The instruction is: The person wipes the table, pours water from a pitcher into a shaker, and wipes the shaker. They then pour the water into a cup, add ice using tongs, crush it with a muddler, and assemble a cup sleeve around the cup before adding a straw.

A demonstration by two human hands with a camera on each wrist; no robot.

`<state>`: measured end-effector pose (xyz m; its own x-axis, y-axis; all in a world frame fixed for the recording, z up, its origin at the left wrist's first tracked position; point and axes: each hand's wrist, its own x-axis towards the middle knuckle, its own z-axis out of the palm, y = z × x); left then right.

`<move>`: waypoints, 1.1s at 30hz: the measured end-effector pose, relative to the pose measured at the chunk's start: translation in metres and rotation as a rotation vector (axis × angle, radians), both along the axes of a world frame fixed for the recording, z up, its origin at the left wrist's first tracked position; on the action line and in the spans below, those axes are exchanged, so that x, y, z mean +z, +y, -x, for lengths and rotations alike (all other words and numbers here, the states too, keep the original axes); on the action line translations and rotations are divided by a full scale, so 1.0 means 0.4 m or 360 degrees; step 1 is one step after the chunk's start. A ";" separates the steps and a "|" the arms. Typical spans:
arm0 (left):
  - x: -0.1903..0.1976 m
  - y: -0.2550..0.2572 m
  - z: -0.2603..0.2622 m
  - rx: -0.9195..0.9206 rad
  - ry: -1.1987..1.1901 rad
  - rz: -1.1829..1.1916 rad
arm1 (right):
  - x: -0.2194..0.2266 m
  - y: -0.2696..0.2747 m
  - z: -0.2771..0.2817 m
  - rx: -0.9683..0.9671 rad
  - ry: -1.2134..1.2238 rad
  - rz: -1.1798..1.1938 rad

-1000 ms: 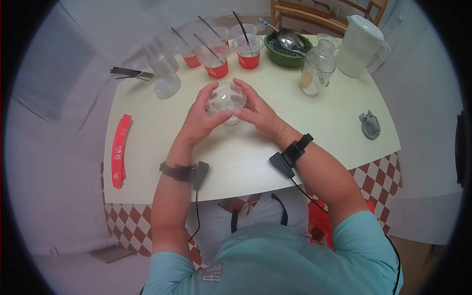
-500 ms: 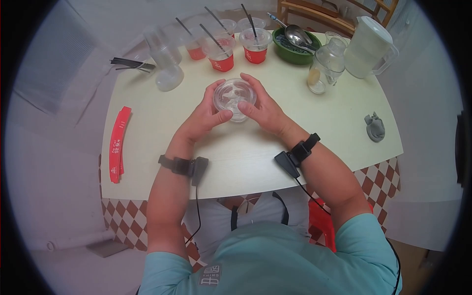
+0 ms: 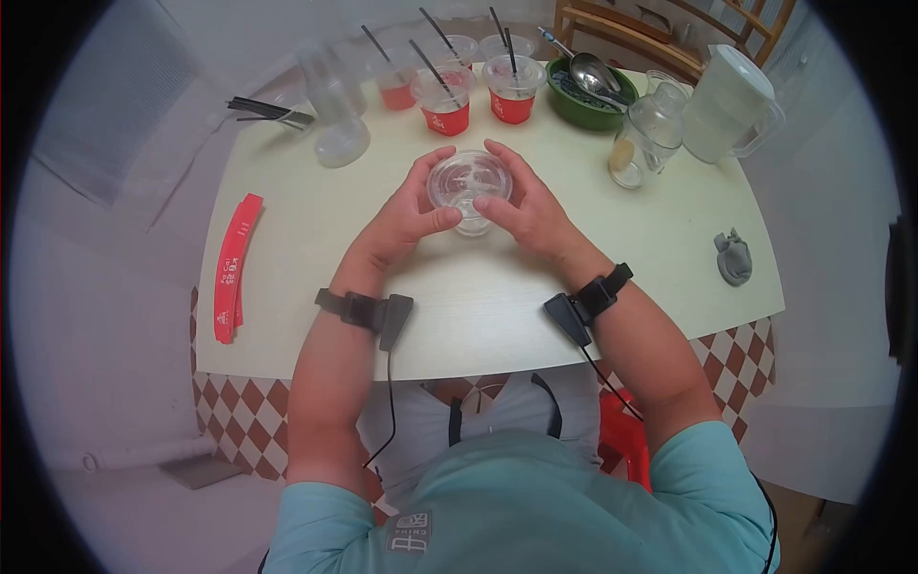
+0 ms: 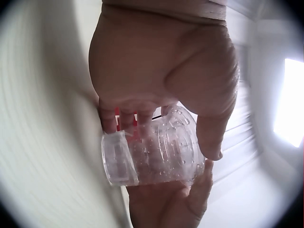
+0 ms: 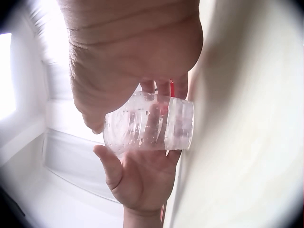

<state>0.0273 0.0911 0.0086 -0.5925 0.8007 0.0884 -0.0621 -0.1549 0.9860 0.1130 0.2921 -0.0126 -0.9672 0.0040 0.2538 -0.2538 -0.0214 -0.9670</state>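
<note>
Between both hands stands a clear plastic cup (image 3: 470,184), its round top facing up toward the head camera. Droplets dot its wall in the left wrist view, and its ribbed base is close to the tabletop. My left hand (image 3: 413,212) curls round the left side, thumb at the near rim. From the right, my right hand (image 3: 528,209) wraps the other side, its thumb lying over the top's near edge. Through the clear wall, fingers (image 5: 153,118) show on the far side. Beyond the cup stand red-sleeved cups (image 3: 446,117) with black straws.
Red printed paper sleeves (image 3: 231,273) lie at the left. Behind them are black straws (image 3: 273,112) and clear stacked cups (image 3: 335,115). A green basin (image 3: 583,112) with a steel ladle (image 3: 595,74), a glass jug (image 3: 650,129), a white pitcher (image 3: 727,105) and a grey cloth (image 3: 733,260) occupy the right.
The right thumb has slid from beside the left thumb up over the edge of the cup's top. The whole head view has shifted slightly; both hands stay round the cup.
</note>
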 end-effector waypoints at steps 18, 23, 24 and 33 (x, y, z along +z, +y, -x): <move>-0.003 -0.018 0.009 0.0031 0.0100 0.0005 | -0.006 -0.015 0.001 0.0086 0.0032 0.0040; 0.003 -0.043 0.027 0.0059 0.0131 -0.0014 | -0.006 -0.004 -0.002 0.0003 0.0050 -0.0059; 0.019 -0.057 0.042 0.0324 0.0181 0.0016 | -0.003 -0.005 -0.006 -0.0023 0.0079 -0.0067; 0.045 -0.341 0.438 0.1926 0.0019 -0.0023 | -0.040 0.005 0.027 -0.0355 -0.0125 0.0345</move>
<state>-0.1480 -0.0452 0.0267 -0.9566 -0.2726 0.1033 0.1397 -0.1174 0.9832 0.1020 0.2941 -0.0286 -0.9530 0.2641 0.1487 -0.2004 -0.1811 -0.9628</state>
